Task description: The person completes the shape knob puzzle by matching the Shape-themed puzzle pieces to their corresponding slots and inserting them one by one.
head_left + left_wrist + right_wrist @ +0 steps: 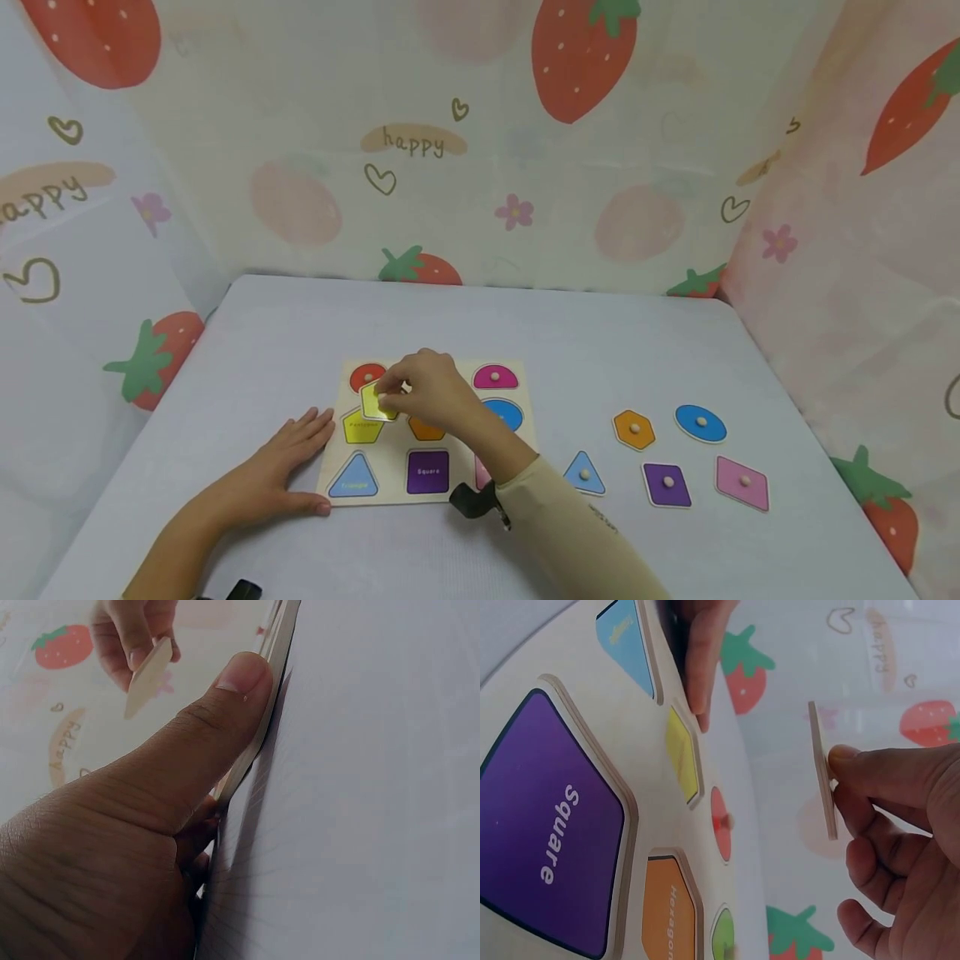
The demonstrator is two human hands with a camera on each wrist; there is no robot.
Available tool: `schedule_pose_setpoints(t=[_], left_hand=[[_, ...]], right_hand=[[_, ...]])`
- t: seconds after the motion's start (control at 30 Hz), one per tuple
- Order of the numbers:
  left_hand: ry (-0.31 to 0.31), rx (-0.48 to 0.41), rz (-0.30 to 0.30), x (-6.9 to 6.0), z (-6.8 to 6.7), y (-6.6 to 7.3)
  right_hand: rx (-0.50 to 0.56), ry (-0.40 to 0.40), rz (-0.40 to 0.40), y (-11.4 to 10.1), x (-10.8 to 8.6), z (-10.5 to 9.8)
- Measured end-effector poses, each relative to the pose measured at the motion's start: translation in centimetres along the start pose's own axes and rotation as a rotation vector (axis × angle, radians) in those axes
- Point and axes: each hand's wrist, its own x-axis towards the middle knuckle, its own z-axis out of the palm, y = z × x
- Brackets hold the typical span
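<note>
My right hand (431, 387) pinches a yellow pentagon puzzle piece (371, 405) by its knob. It holds the piece tilted over the wooden shape board (392, 479), close to the yellow pentagon recess (363, 429). The right wrist view shows the piece (821, 772) edge-on, apart from the board. Fingers straight and spread, my left hand (277, 471) rests at the board's left side; in the left wrist view its thumb (244, 675) touches the board's edge. A red circle piece (366, 377) and a magenta semicircle piece (496, 377) sit in the board.
Right of the board lie a light blue triangle (584, 474), an orange hexagon (634, 430), a blue oval (701, 423), a purple square (667, 485) and a pink parallelogram (742, 482), all knobbed. My right forearm covers part of the board. Strawberry-print cloth (450, 208) surrounds the white table (300, 333).
</note>
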Motion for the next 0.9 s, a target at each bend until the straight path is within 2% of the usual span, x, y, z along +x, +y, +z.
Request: schedule_pose_setpoints(t=[0.47, 0.9], left_hand=[[0.0, 0.009, 0.007, 0.2, 0.0, -0.1], [0.006, 0.013, 0.02, 0.2, 0.0, -0.4]], right_hand=[[-0.004, -0.008, 0.019, 0.1, 0.4, 0.7], [-0.024, -0.052, 0.055, 0.7, 2.0, 3.2]])
